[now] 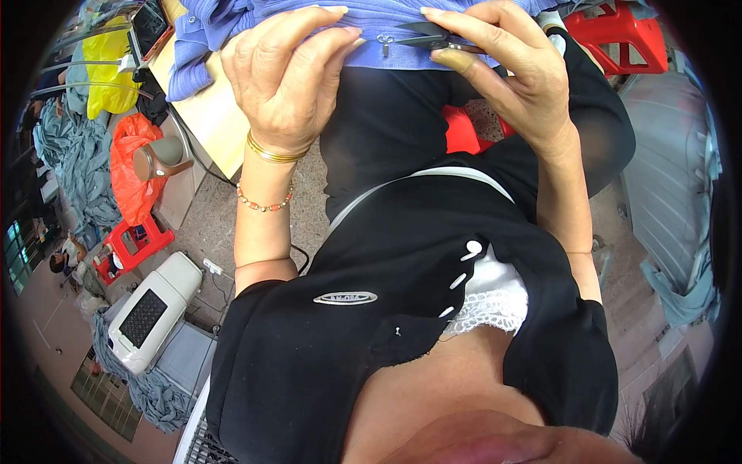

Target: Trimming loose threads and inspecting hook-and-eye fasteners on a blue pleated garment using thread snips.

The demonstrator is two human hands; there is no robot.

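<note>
A periwinkle-blue knit garment (255, 14) lies at the top of the view, across the table edge and my lap. A small silver bow-shaped charm (385, 45) sits on its ribbed band. Just left of the charm, my left hand (286, 81) is closed, thumb and index fingertip together at the fabric; what they pinch, if anything, is too small to make out. In my right hand (518, 73) is a pair of black thread snips (423, 37), blades pointing left, close beside the charm. The right thumb has a yellowish covering on its tip.
At left are a pale tabletop (220, 116), a cup (158, 158) by a red plastic bag (127, 151), and a red stool (139, 246). A white machine (158, 309) stands lower left. Another red stool (622, 39) and a large grey covered bundle (665, 147) are at right.
</note>
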